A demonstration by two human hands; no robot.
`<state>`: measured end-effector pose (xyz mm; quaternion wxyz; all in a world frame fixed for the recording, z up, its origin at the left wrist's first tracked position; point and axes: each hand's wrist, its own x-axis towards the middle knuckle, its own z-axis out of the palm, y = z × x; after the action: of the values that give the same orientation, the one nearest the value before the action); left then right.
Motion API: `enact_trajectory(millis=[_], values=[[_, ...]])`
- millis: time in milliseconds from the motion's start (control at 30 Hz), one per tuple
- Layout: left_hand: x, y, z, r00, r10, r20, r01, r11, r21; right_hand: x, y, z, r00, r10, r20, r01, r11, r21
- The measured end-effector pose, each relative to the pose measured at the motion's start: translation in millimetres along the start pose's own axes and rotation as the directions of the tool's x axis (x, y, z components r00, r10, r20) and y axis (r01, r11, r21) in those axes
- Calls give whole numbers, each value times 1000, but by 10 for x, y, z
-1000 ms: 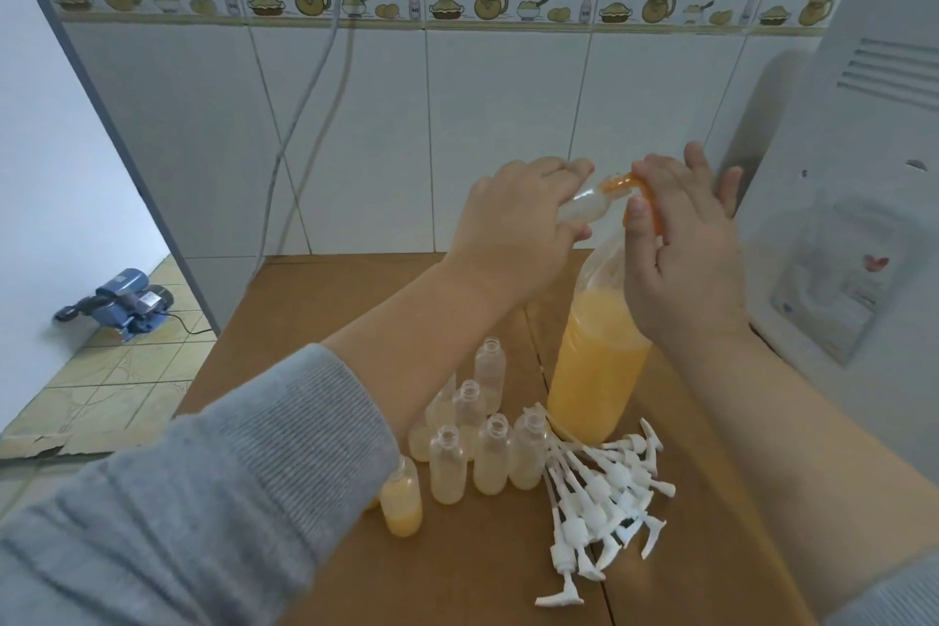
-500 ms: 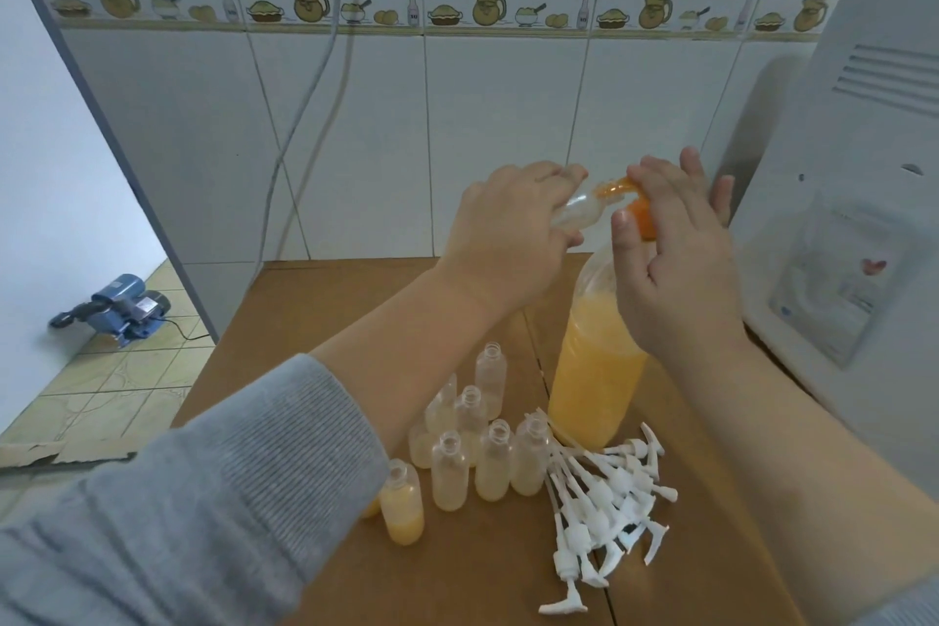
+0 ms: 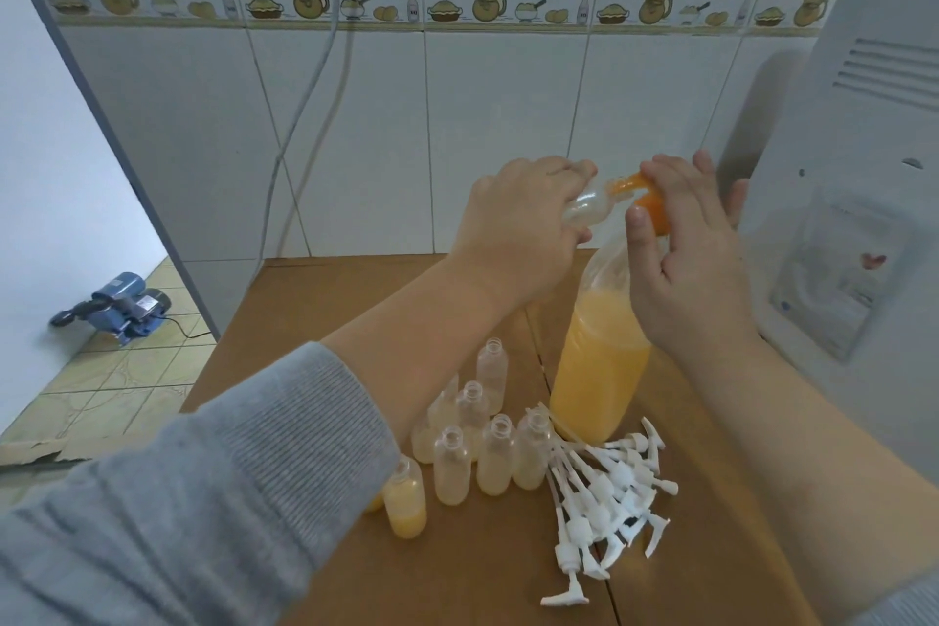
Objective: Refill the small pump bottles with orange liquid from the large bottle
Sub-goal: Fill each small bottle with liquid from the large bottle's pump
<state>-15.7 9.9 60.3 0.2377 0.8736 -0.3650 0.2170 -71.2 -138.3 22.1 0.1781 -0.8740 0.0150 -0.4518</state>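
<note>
A large clear bottle (image 3: pixel 599 371) about two-thirds full of orange liquid stands on the brown table (image 3: pixel 457 574). Its orange pump top (image 3: pixel 648 203) is under my right hand (image 3: pixel 686 259), whose fingers lie over it. My left hand (image 3: pixel 513 229) grips a small clear bottle (image 3: pixel 589 208) tilted sideways, its mouth against the orange spout. Several small open bottles (image 3: pixel 482 452) stand in a cluster in front. One small bottle (image 3: pixel 405 498) at the front left holds orange liquid. A heap of white pump heads (image 3: pixel 604 488) lies to the right of the cluster.
A white appliance (image 3: pixel 853 168) stands close on the right of the table. The tiled wall (image 3: pixel 406 117) with hanging cables rises behind. On the floor at the left lies a blue pump (image 3: pixel 119 302).
Both hands and the small bottle stay at the large bottle's top. My right hand has shifted slightly on the orange pump. The view has drifted a little.
</note>
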Motion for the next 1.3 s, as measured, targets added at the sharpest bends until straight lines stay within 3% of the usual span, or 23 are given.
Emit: enact_trajectory(millis=[167, 533, 767, 967, 1300], values=[[42, 2, -59, 1000, -7, 22, 8, 1000, -27, 43, -67, -59, 999, -20, 35, 19, 1000, 5], [56, -21, -18, 999, 30, -12, -30, 1000, -9, 21, -71, 4, 998, -35, -53, 34, 999, -14], [134, 8, -140, 999, 18, 40, -19, 999, 44, 156, -40, -169, 998, -56, 39, 55, 997, 46], [90, 1, -23, 998, 45, -39, -44, 999, 27, 56, -47, -28, 999, -5, -33, 8, 995, 98], [99, 52, -123, 1000, -3, 9, 3, 1000, 19, 109, -99, -114, 998, -28, -54, 33, 996, 82]])
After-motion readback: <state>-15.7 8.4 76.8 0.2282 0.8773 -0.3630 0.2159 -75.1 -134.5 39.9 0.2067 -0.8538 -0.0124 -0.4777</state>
